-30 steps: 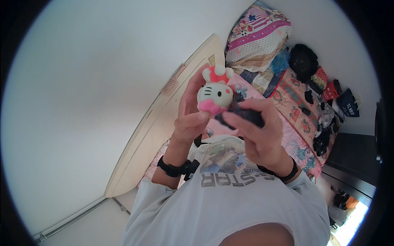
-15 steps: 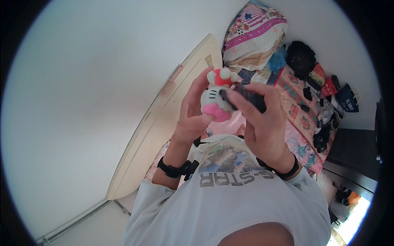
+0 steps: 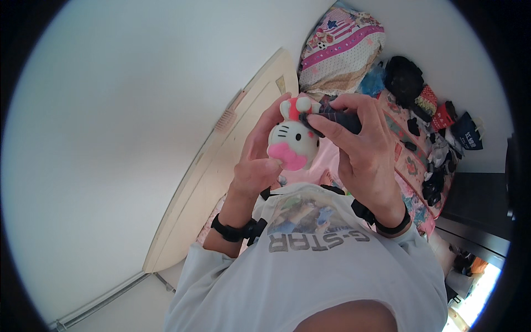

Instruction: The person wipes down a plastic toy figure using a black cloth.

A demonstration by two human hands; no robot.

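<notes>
A white cat-shaped figurine (image 3: 304, 149) with a pink bow and a red body is held up in front of my chest, its head towards me. My left hand (image 3: 255, 160) is closed around its left side, the thumb pressing on the bow. In my right hand (image 3: 365, 149) a dark checked cloth (image 3: 344, 119) is bunched between thumb and fingers. One end of the cloth touches the figurine where head and body meet. The fingers behind the figurine are partly hidden.
A cream headboard (image 3: 221, 160) runs along the left, with a pink comb (image 3: 225, 119) on its edge. Beyond my hands lies a bed with a patterned mat (image 3: 410, 160), a bundled quilt (image 3: 343, 55), a black bag (image 3: 405, 80) and several small items. A dark cabinet (image 3: 473, 202) stands right.
My right hand and the cloth have shifted from the figurine's face up towards its neck and body, uncovering the face. The figurine has tilted slightly in my left hand.
</notes>
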